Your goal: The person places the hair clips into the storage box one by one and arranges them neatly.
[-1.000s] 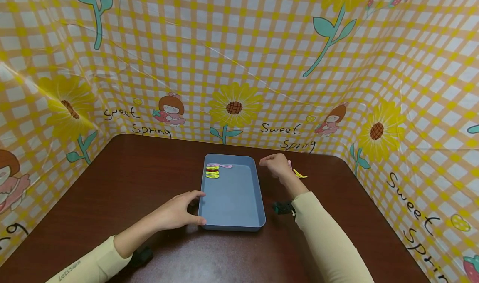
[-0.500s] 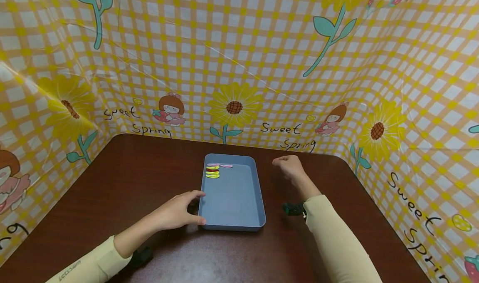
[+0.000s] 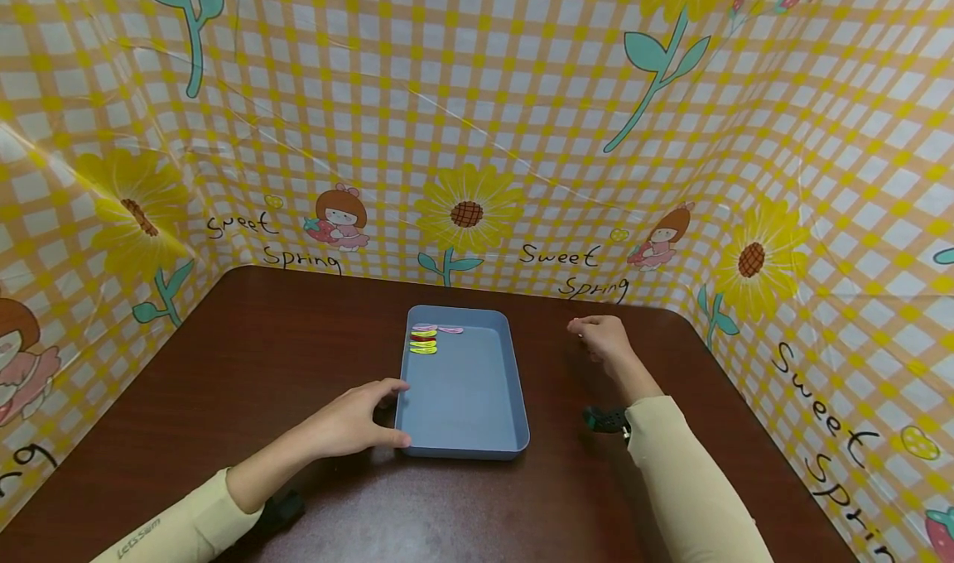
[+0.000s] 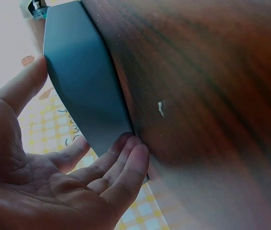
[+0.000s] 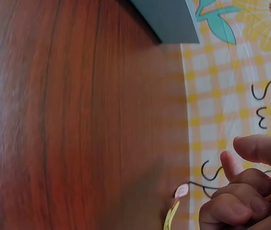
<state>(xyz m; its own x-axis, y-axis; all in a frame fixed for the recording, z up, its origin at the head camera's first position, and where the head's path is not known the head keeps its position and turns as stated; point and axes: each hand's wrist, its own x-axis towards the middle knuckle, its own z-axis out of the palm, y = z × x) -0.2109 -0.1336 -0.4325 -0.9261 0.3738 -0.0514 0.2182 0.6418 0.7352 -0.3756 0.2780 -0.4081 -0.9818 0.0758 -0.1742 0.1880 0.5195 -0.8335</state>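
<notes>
A shallow blue-grey tray (image 3: 469, 389) stands on the table. Snap hair clips lie at its far left: pink clips (image 3: 450, 330) along the back, yellow clips (image 3: 423, 350) and a red clip (image 3: 423, 339) in a column below. My left hand (image 3: 354, 418) touches the tray's left side, thumb and fingers spread apart along it. Right of the tray, my right hand (image 3: 607, 339) hovers low, its thumb and index finger apart and other fingers curled, with no clip seen between them. Under it, the right wrist view shows a pink clip (image 5: 181, 190) and a yellow clip (image 5: 171, 215) on the table.
The dark wooden table (image 3: 313, 323) ends at a yellow checked cloth (image 3: 477, 116) that hangs behind it and on both sides. In the left wrist view a small white mark (image 4: 160, 109) shows on the wood.
My right hand has moved to the right, away from the tray, to over the spot where loose clips showed earlier. The left hand, tray and clips in it have stayed put.
</notes>
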